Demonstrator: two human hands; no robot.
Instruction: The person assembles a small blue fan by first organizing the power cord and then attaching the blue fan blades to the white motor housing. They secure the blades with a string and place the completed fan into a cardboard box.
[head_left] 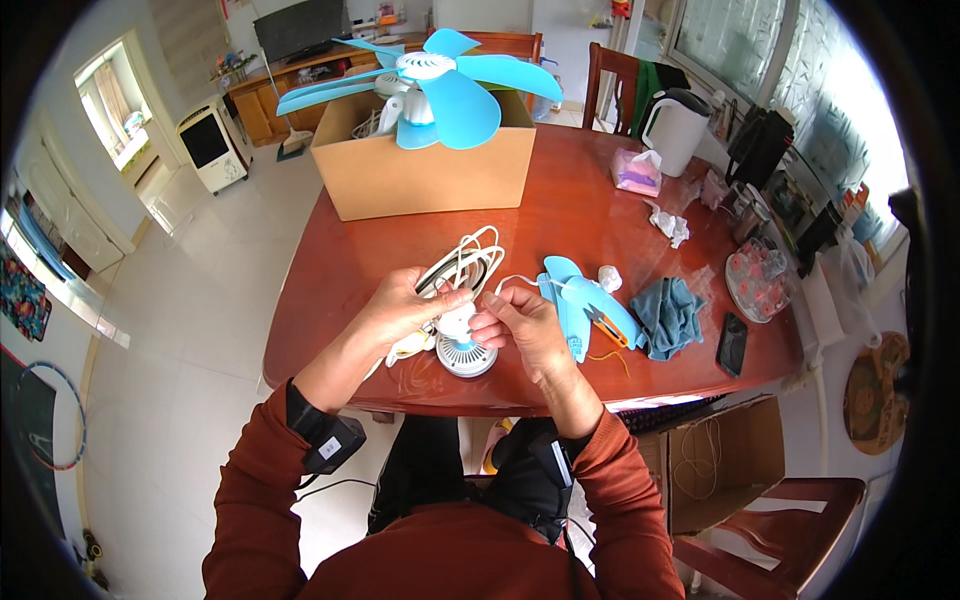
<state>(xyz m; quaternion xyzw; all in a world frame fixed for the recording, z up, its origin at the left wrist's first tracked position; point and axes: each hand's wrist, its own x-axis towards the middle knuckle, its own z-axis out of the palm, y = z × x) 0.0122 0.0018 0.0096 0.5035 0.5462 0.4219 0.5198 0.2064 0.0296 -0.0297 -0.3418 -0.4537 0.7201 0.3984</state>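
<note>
My left hand [402,308] is closed round a looped bundle of white cable [478,243], which also has dark strands in it. Just below stands a small white fan motor [466,357] with a vented round base, on the table near its front edge. My right hand [528,325] pinches a thin white cord near the motor's top, fingertips close to those of my left hand. To the right of it lie light-blue fan blades [572,300], with an orange-handled tool [611,331] on them. What exactly sits between my fingertips is partly hidden.
A cardboard box [425,175] holding blue-bladed fans [470,95] stands at the back of the red table [565,220]. Rightward are a blue cloth [668,315], a phone [732,344], a tissue pack [637,172] and a kettle [675,130]. Another open carton [735,460] sits below right.
</note>
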